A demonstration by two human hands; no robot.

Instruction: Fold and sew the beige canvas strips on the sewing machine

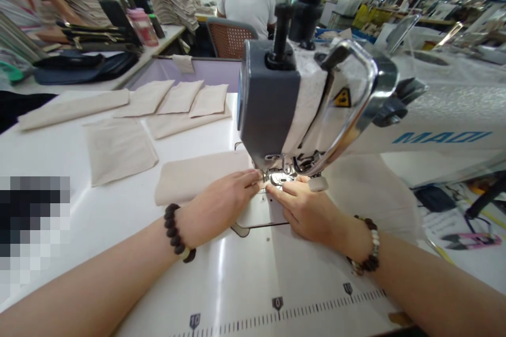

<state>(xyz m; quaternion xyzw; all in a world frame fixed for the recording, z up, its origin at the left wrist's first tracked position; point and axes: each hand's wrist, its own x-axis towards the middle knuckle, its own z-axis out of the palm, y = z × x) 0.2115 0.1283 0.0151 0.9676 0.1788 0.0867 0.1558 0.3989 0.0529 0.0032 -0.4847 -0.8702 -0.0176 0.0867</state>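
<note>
My left hand (pixel 215 205) lies at the left of the presser foot (pixel 276 178) of a grey and white MAOI industrial sewing machine (pixel 269 100), its fingertips almost at the needle area. A folded beige cloth piece (pixel 197 176) lies just beyond that hand, with its right end running toward the foot. My right hand (pixel 302 208) rests on the other side, fingertips pointing in at the foot. A pale fabric (pixel 367 189) spreads to the right of it. Whether either hand pinches cloth is hidden at this size.
Several flat beige cloth pieces (pixel 118 150) lie on the white sewing table (pixel 118 216) to the left. A printed ruler scale (pixel 276 316) runs along its front. Pink-handled thread snips (pixel 470 240) lie at the right. A co-worker in a white shirt (pixel 247 0) sits beyond the machine.
</note>
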